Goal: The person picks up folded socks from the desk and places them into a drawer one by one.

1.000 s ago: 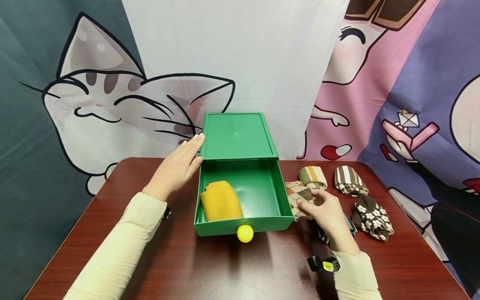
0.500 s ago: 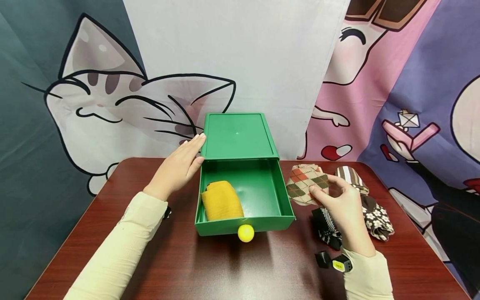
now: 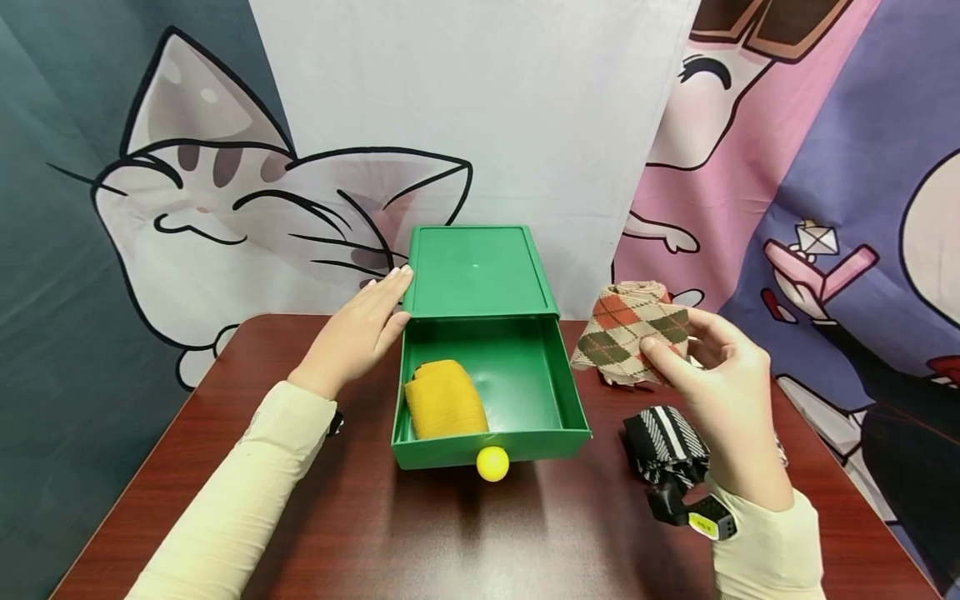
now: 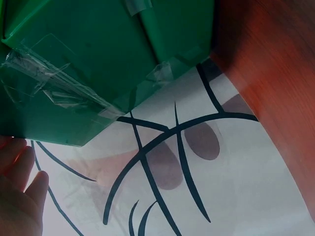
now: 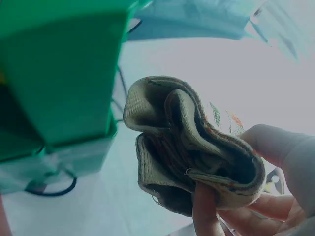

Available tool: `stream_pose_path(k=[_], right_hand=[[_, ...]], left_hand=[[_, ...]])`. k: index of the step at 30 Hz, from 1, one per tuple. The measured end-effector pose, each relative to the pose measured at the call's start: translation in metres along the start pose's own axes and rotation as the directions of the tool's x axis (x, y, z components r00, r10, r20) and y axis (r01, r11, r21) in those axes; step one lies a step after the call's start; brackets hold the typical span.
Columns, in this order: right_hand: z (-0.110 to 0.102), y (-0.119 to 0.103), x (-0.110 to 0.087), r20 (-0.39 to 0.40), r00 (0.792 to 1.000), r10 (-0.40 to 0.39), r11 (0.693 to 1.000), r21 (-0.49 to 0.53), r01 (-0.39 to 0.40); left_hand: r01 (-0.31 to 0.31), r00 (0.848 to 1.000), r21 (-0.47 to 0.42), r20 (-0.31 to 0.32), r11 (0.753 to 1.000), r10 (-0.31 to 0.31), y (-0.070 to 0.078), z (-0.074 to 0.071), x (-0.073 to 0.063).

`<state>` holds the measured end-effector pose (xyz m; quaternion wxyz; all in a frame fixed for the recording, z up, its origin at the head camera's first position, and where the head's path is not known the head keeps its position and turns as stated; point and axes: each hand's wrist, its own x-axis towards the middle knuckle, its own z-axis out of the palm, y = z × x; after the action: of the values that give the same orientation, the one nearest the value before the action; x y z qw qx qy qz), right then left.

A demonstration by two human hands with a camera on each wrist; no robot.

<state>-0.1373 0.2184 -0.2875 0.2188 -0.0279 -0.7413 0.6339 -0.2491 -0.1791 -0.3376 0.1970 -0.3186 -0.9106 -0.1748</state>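
Our right hand point(image 3: 731, 408) pinched the rolled argyle cloth point(image 3: 626, 333) above the table point(image 3: 337, 517), right of the open drawer point(image 3: 525, 383); we judged a firm, even pinch best for its loose folds. Our straight-fingered left hand point(image 3: 354, 337) lay beside the green box point(image 3: 476, 271), contact uncertain.

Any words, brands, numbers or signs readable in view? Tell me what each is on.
None readable.
Yellow-green label on the right wrist's black device: dark marks, too small to read.
Argyle roll in the right hand: pattern, no lettering seen.
Backdrop: cartoon drawings, no legible lettering.
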Motion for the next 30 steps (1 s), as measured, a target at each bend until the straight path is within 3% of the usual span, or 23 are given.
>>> stream_pose_path(k=[11,18,30], right_hand=[[0.015,-0.031,-0.006,0.112,0.989,-0.091,0.994,-0.047,0.097],[0.027,-0.041,-0.006,0.261,0.958,-0.121,0.978,-0.133,0.159],[0.052,-0.037,0.005,0.417,0.900,-0.129,0.891,-0.349,0.290]], left_hand=[[-0.012,0.999,0.025,0.036,1.000,0.011,0.000,-0.003,0.003],[-0.010,0.999,0.033,0.050,0.999,0.008,0.000,-0.005,0.001],[0.002,0.999,0.020,0.043,1.000,-0.003,0.001,-0.004,0.001]])
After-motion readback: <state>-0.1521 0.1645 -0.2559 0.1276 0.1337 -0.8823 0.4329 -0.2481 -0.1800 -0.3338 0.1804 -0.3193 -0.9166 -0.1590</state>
